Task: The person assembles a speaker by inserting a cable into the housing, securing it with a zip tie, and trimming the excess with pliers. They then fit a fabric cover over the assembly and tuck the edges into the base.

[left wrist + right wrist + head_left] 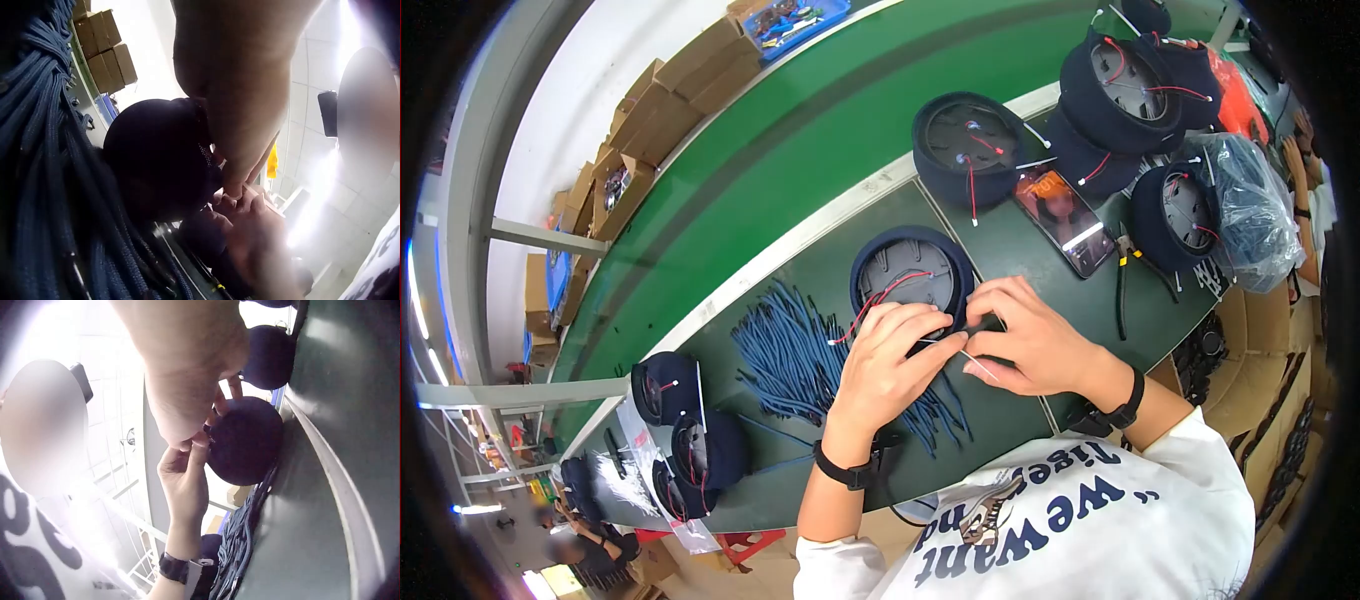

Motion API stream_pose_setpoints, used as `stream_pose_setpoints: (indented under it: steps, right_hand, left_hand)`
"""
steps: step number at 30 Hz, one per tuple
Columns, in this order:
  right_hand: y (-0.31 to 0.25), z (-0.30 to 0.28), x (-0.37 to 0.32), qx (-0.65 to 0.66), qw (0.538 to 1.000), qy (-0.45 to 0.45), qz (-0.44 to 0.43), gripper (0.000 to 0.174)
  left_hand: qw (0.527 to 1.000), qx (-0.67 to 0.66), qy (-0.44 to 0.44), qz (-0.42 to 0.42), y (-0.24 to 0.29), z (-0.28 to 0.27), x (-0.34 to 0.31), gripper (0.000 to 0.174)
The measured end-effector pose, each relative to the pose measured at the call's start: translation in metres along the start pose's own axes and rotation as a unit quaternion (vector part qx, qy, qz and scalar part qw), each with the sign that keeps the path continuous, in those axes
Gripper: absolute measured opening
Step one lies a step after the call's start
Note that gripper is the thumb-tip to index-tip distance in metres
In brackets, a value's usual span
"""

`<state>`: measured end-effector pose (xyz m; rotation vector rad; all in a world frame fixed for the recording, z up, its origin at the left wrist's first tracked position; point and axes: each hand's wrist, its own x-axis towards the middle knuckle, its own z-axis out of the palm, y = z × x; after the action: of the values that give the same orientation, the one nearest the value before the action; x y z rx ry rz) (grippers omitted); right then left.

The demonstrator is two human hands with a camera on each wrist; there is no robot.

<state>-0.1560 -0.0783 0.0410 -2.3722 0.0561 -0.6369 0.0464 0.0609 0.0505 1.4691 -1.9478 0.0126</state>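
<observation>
A round navy fabric-covered shell (912, 262) lies on the table with its grey plastic inside facing up and red wires across it. At its near rim, my left hand (890, 360) pinches a thin white cable tie (977, 363) between thumb and forefinger. My right hand (1025, 340) pinches the same strip just to the right, its other fingers bent beside the rim. The fingertips of both hands meet close together in the right wrist view, beside the dark shell (247, 440). Fingers hide where the strip meets the fabric.
Blue cords (785, 350) lie heaped left of the shell. More wired shells (968, 150) stand behind and right, near a phone (1065, 220) and pliers (1122, 285). White ties (622, 485) and more shells (705, 450) are far left. A green belt (800, 150) runs behind the table.
</observation>
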Motion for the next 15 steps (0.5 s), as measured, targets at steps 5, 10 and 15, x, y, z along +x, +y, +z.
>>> stream_pose_setpoints:
  steps: [5, 10, 15]
  right_hand:
    - [0.000, 0.008, -0.002, 0.007, 0.999, 0.024, -0.033, 0.016]
    - [0.013, 0.021, -0.014, 0.093, 0.990, 0.091, -0.053, 0.014]
    - [0.019, 0.007, -0.021, 0.074, 0.995, 0.056, -0.043, 0.017]
  left_hand:
    - [0.999, -0.011, 0.043, 0.002, -0.003, 0.004, -0.005, 0.030]
    - [0.993, 0.068, 0.100, -0.006, -0.003, 0.010, -0.014, 0.033]
    - [0.983, 0.145, 0.102, -0.039, -0.004, 0.002, -0.017, 0.034]
